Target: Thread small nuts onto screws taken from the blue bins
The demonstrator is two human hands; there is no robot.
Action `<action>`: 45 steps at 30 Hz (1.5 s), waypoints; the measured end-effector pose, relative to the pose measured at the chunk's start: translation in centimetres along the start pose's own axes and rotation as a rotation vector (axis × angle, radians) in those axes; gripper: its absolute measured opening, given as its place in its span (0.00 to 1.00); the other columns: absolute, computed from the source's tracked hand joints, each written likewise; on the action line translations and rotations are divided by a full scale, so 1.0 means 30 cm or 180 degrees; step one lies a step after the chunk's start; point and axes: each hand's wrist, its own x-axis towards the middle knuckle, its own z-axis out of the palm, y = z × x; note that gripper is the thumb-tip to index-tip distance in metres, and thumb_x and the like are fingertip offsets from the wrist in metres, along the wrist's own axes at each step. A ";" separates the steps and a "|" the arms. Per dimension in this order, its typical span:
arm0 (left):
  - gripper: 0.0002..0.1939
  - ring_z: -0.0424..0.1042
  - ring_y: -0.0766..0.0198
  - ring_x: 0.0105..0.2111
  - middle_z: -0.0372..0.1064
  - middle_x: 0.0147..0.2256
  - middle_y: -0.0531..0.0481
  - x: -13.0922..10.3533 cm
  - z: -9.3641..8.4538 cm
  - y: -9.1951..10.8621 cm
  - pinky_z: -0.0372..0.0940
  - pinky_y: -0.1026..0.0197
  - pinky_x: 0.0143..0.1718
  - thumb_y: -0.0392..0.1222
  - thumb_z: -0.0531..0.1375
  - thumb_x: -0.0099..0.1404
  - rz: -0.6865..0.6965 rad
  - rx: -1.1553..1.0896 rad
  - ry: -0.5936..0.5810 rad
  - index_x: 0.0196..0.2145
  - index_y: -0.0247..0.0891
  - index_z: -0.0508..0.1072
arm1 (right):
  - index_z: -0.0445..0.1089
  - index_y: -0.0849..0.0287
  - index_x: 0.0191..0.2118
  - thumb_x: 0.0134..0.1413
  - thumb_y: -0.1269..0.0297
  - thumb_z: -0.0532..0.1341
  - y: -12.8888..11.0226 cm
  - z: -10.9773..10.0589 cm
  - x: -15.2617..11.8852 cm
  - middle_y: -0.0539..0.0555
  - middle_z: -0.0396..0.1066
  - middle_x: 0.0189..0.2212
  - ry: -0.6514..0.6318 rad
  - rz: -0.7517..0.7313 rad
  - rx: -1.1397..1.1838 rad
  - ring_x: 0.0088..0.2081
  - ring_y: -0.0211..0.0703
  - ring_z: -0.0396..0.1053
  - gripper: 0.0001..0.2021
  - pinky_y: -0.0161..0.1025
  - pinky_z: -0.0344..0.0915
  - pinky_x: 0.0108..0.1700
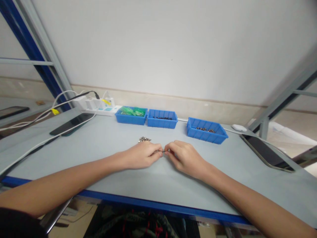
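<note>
My left hand (143, 154) and my right hand (184, 157) meet fingertip to fingertip just above the grey table. Both are closed in a pinch on a small thin dark piece (163, 151), which shows in the narrow gap between them. Its kind is too small to make out, and the fingers cover most of it. Right behind my left hand lies a little pile of shiny metal parts (144, 139). Farther back stand a blue bin with small dark parts (162, 123) and, to the right, a blue bin with brownish metal parts (206, 135).
At the back left, a blue bin (130, 119) holds green plastic bags. Beside it sits a white power strip (99, 110) with plugs and cables. A phone (71, 125) lies at left, another phone (266, 152) at right near a white case (239, 128). The table's blue front edge (158, 205) runs below my arms.
</note>
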 end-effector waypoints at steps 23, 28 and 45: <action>0.08 0.63 0.67 0.23 0.63 0.22 0.55 -0.004 -0.009 0.013 0.53 0.65 0.25 0.42 0.49 0.66 -0.0042 -0.0021 0.0024 0.33 0.38 0.66 | 0.65 0.61 0.38 0.62 0.64 0.47 0.001 -0.002 -0.002 0.55 0.68 0.28 -0.0119 0.0139 -0.0061 0.30 0.42 0.66 0.11 0.38 0.56 0.33; 0.13 0.66 0.65 0.27 0.66 0.26 0.52 -0.001 -0.008 0.008 0.55 0.63 0.29 0.42 0.45 0.69 -0.0045 0.0139 0.0004 0.31 0.37 0.65 | 0.65 0.61 0.40 0.60 0.61 0.52 -0.005 -0.002 0.000 0.54 0.69 0.29 -0.0101 0.0099 0.0102 0.30 0.41 0.65 0.10 0.37 0.57 0.33; 0.13 0.67 0.63 0.30 0.70 0.31 0.50 -0.021 -0.199 -0.112 0.56 0.63 0.31 0.44 0.48 0.66 -0.0755 0.0513 0.0557 0.38 0.38 0.70 | 0.67 0.64 0.46 0.55 0.61 0.57 0.145 -0.127 0.285 0.58 0.72 0.32 0.0904 0.0995 -0.0727 0.35 0.49 0.68 0.15 0.40 0.60 0.36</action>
